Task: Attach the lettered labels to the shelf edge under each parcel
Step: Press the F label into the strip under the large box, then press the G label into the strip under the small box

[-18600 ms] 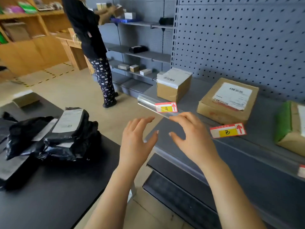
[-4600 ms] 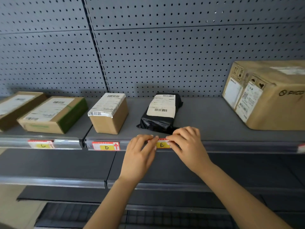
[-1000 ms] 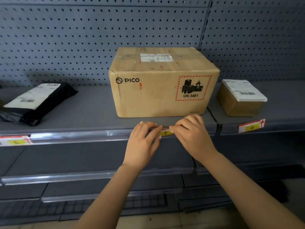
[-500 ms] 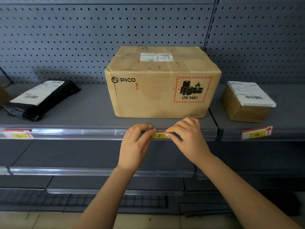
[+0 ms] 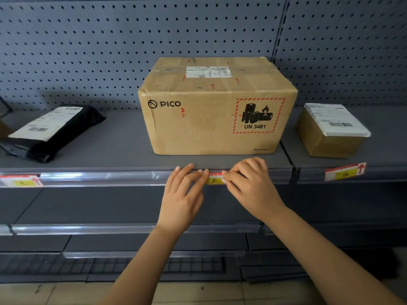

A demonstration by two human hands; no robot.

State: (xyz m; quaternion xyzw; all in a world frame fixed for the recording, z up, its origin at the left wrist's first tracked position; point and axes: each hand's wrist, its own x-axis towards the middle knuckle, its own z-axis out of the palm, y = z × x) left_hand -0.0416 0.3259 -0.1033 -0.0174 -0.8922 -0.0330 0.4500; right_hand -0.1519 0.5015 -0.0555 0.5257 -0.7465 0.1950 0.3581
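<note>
F label, a yellow slip with a red top band, sits in the clear plastic strip along the front edge of the grey shelf, directly under the big PICO carton. Only its middle shows, the handwritten letter visible between the two hands.

The left hand lies with its fingers nearly straight, the tips pressing on the label's left end; its grip is loose and flat, holding nothing. The right hand has its fingers curled over the label's right end with the thumb just below, a narrow grip pinching the slip against the strip.

The carton stands upright near the shelf front, a red-hatched UN 3481 battery mark on its face. To its left a black mailer bag lies flat, with a red and yellow label in the strip below it, its letter too blurred to read. To the right, on the next shelf section, a small cardboard box sits above a tilted G label. Grey pegboard backs the shelving.
</note>
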